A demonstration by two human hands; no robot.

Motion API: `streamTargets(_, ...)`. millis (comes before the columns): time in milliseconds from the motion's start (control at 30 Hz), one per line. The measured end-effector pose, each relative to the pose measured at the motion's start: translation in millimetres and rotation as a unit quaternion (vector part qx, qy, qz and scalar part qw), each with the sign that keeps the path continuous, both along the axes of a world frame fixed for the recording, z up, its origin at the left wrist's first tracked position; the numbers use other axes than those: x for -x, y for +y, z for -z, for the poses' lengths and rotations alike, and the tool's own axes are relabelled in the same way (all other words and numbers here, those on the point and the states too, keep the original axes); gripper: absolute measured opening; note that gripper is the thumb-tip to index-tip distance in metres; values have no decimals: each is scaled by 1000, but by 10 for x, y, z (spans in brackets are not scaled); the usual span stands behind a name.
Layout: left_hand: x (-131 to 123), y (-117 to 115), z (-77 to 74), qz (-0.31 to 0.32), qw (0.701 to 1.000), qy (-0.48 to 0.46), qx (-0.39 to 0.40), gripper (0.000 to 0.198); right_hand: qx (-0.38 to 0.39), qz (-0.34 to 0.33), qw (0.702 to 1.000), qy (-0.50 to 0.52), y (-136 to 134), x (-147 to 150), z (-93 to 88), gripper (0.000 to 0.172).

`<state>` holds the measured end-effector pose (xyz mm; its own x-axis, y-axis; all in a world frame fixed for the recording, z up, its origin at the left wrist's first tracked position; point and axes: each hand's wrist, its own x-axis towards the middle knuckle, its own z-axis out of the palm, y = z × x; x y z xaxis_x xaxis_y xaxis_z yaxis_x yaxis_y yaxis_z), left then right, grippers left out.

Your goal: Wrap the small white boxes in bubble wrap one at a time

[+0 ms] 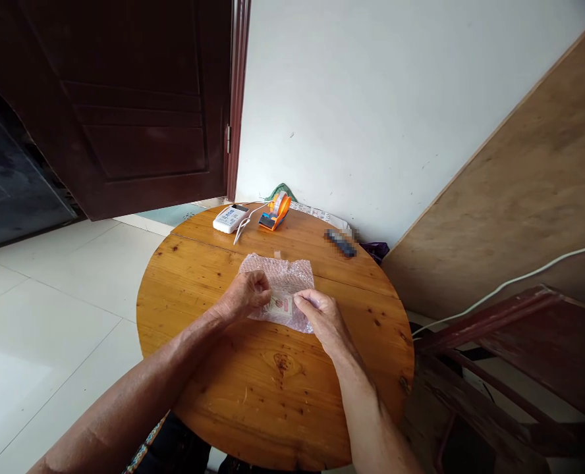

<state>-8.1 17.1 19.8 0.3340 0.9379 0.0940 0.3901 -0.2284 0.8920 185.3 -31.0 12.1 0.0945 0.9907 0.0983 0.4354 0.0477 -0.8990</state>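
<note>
A pinkish, see-through sheet of bubble wrap lies on the round wooden table, under and between my hands. A small flat white item with red print shows at its middle; I cannot tell whether the wrap covers it. At the sheet's left part, my left hand is closed with its fingers curled, and what they hold is hidden. My right hand pinches thumb against forefinger at the wrap, beside the printed item's right edge. A small clear piece, perhaps tape, sticks out at the sheet's far edge.
On the table's far side stand a white boxy device with a white cable and an orange tape dispenser. A blurred dark object lies far right. Behind are a wall and dark door.
</note>
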Motion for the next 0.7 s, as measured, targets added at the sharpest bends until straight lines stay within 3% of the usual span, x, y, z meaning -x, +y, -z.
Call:
streamTargets(233, 13, 6, 71, 3, 1000, 7, -27, 3, -30, 25, 995, -90, 20, -39, 32, 22)
streamTargets(400, 11, 12, 62, 5, 1000, 6, -27, 3, -111, 64, 979, -157, 4, -27, 28, 16)
streamTargets(533, 17, 22, 23, 19, 1000, 4, -21, 4, -207, 8, 964, -168, -45, 25, -69, 14)
streamTargets(700, 20, 48, 0, 43, 999, -3, -12, 4, -187, -77, 964, -172, -69, 54, -115, 11)
